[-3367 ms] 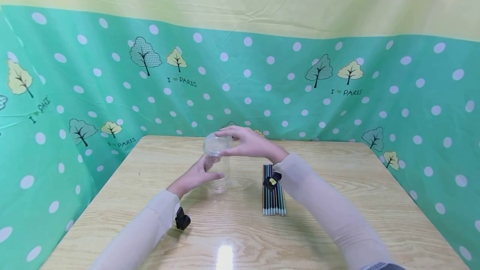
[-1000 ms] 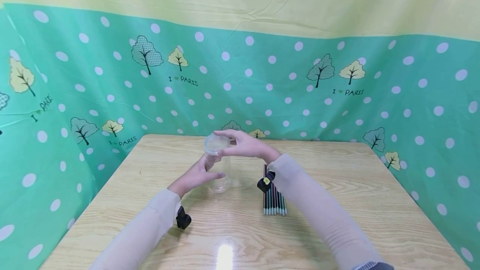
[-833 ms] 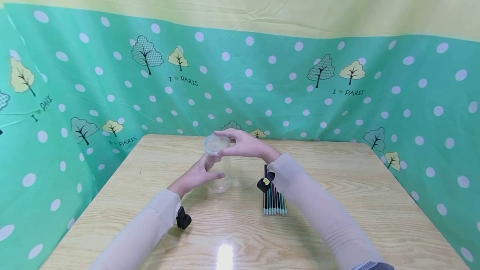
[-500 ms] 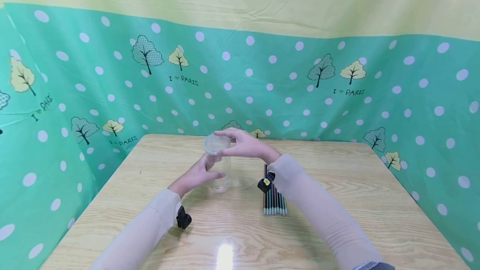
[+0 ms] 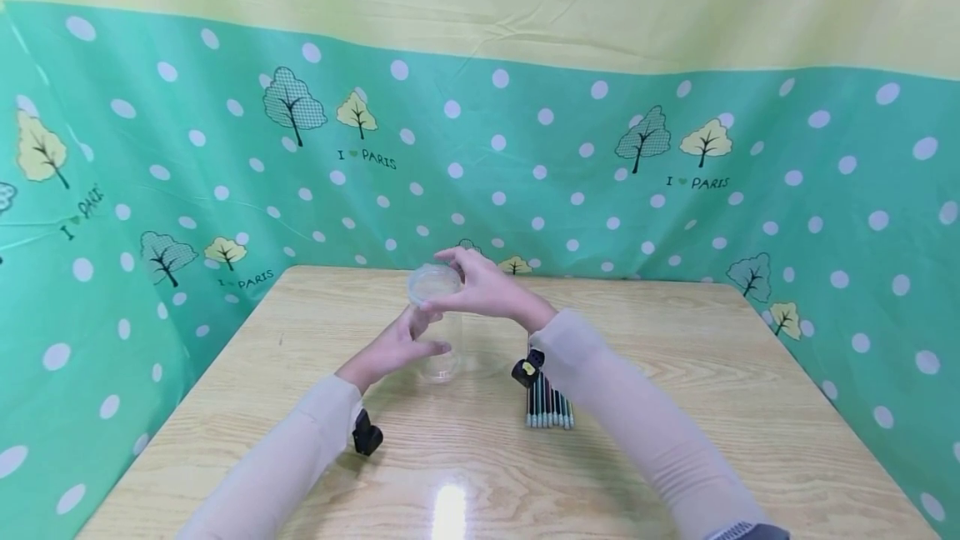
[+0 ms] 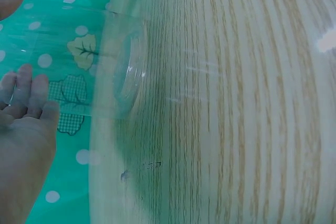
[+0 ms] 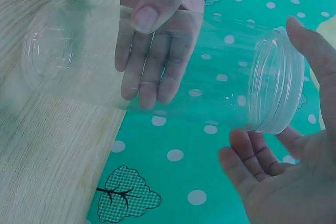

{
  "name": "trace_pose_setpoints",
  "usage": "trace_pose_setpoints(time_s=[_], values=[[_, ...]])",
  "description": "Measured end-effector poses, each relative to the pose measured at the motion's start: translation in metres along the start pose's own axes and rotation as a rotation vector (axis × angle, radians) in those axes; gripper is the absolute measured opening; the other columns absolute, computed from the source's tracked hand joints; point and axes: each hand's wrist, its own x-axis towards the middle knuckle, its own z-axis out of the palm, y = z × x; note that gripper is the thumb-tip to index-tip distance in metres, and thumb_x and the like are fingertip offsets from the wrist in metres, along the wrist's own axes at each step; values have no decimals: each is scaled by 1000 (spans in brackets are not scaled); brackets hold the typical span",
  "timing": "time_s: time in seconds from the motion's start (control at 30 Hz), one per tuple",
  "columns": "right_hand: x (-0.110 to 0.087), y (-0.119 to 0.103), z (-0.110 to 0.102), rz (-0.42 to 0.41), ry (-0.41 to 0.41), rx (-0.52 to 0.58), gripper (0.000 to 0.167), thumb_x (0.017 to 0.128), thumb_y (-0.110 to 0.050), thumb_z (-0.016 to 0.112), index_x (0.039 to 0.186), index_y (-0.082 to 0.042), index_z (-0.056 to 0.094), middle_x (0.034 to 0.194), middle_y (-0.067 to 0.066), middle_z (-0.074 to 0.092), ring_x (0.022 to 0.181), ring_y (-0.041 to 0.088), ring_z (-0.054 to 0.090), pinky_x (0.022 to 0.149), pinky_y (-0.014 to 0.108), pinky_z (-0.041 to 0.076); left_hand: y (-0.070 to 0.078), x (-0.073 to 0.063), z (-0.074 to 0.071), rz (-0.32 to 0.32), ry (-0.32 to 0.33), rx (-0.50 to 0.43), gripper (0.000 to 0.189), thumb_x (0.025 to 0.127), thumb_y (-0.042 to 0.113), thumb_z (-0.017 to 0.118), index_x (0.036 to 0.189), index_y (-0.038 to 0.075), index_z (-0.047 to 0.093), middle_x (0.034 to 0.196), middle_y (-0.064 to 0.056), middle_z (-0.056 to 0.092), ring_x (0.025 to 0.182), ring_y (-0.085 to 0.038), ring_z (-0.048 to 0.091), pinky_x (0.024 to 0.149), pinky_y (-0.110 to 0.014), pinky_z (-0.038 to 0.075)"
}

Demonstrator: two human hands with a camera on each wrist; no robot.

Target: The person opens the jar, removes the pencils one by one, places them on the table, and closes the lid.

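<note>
A tall clear plastic jar stands upright on the table, with a clear ridged screw lid on its top. My left hand grips the jar's body; in the right wrist view its thumb lies on the near side and its fingers show through the clear wall. At the top, my right hand holds the lid's rim between thumb and fingers. The right wrist view shows the lid seated on the jar's mouth, and nothing is visible inside the jar.
Several dark striped pencils lie side by side on the wooden table, to the right of the jar and partly under the right wrist. A green and yellow patterned curtain hangs around the table's back and sides.
My right hand has turned slightly around the lid, its thumb shifting left along the near rim and its fingers to the right. The left hand and jar stay in place.
</note>
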Motion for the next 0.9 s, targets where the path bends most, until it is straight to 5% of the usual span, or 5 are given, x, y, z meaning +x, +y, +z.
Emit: trace_pose_setpoints(time_s=[0.4,0.63,0.9], values=[[0,-7,8,65,46,-90,85,79,-57,79,140,-4,50,128,11,52,108,19,52,88,35,50,1,-1,0,-11,9,8,97,87,24,80,159,21,15,160,-17,30,149,-35,21,118,-60,16],[-2,1,6,-43,-95,32,90,86,-42,78,158,-21,30,158,8,29,134,23,41,104,50,43,-1,-1,0,-17,19,11,101,87,25,80,161,23,12,164,-10,20,150,-35,17,119,-56,15],[1,4,-6,-179,-179,52,60,95,-34,64,151,-19,47,162,-3,30,146,21,29,113,57,31,-1,0,0,11,4,-10,94,88,20,79,159,26,18,161,-12,30,149,-33,23,117,-62,14]])
